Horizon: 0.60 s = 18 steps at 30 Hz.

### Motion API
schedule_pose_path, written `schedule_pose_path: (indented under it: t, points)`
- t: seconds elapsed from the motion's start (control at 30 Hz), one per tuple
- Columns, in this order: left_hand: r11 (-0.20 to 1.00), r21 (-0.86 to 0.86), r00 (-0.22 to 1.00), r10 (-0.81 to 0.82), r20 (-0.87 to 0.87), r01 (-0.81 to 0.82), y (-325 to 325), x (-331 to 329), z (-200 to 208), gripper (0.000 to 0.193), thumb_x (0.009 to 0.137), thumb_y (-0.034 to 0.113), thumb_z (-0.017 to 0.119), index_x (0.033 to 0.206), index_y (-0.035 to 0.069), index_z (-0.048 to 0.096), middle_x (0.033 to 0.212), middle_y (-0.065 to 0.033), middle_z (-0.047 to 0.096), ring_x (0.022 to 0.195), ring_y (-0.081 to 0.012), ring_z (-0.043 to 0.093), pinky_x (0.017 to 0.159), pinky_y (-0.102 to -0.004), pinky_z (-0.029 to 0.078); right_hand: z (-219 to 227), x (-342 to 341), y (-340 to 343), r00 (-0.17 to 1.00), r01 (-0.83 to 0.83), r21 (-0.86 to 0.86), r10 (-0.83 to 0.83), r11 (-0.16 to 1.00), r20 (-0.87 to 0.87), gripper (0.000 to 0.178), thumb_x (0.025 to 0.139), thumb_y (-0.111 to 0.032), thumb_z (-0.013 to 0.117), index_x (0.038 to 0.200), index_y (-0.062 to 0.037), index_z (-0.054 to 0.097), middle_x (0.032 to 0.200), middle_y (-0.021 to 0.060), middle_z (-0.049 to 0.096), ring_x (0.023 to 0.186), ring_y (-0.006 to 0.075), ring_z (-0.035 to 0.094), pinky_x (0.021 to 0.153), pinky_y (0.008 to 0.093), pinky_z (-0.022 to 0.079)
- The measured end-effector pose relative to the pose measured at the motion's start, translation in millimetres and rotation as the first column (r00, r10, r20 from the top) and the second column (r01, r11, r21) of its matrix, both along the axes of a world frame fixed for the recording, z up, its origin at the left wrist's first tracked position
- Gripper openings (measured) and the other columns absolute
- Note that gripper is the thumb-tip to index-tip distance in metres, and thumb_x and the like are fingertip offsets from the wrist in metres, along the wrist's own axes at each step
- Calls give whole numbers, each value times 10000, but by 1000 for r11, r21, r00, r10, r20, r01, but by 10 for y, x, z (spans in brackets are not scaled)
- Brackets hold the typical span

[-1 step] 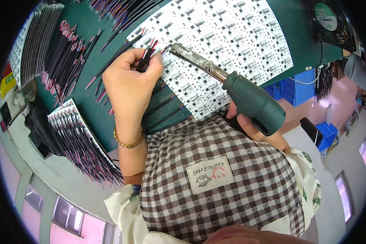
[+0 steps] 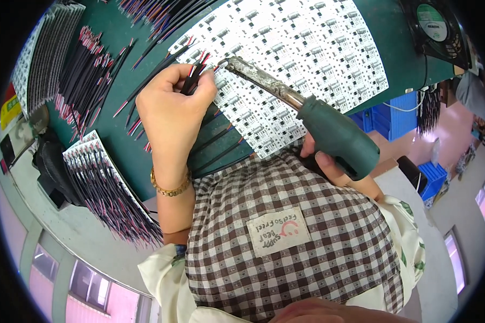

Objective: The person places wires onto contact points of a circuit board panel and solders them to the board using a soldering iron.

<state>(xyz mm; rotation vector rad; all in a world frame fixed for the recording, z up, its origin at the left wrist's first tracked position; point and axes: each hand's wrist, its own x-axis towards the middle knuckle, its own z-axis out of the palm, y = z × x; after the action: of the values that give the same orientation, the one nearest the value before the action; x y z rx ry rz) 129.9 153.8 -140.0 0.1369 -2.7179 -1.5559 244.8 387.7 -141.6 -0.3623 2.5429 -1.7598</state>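
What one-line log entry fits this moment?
left hand: pinching wires | right hand: gripping soldering iron | tip: near wire ends, over white circuit sheet

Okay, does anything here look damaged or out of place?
The soldering iron in the right hand looks worn: its metal barrel is rough, crusted and patchy, unlike the smooth green handle. Nothing else clearly stands out.

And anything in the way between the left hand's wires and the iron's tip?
Nothing visible. The left hand pinches the wires, one end poking toward the tip of the soldering iron in the right hand. The white sheet lies beneath, not between. Contact is too small to tell.
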Motion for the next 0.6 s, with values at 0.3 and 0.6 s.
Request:
schedule_pose_path:
  t: [0.3,0.6]
  points:
    - [999,-31,1000,-10,-14,10,-23,-41,-17,204,707,171,713,780,-15,675,591,-34,603,514,-63,493,517,-222,408,151,-44,15,995,31,-173,-13,984,101,188,770,-72,640,951,-25,630,760,58,644,661,169,631,621,268,510]
    - [977,-155,988,-151,-23,145,-86,-145,119,212,696,188,698,727,-15,649,625,-112,620,516,-200,565,546,-298,451,187,-50,67,986,-18,-103,34,995,162,181,776,-116,640,941,-41,633,803,68,650,704,202,638,636,297,506]
